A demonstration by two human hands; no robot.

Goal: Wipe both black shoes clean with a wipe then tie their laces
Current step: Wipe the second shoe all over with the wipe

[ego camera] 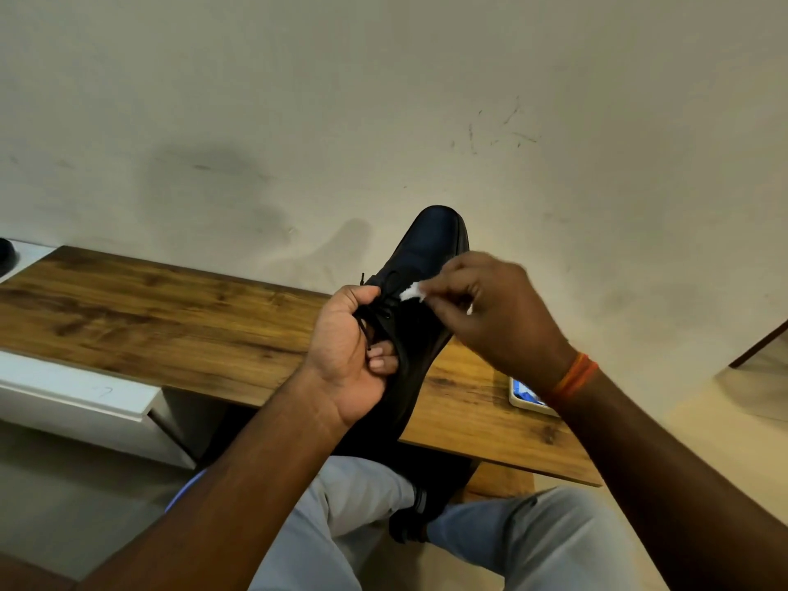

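A black lace-up shoe (430, 249) is held up over the wooden table (170, 317), toe pointing away toward the wall. My left hand (351, 356) grips it around the tongue and collar, with the loose black laces (375, 309) running under my thumb. My right hand (486, 309) pinches a small white wipe (411, 292) and holds it against the shoe's upper beside the eyelets. A dark rounded object (6, 255) shows at the far left edge; I cannot tell whether it is the second shoe.
A wall rises right behind the table. A white drawer unit (76, 398) sits under the table at left. A light tray or pack with blue print (526, 396) lies on the table under my right wrist. My knees in grey trousers (511, 543) fill the foreground.
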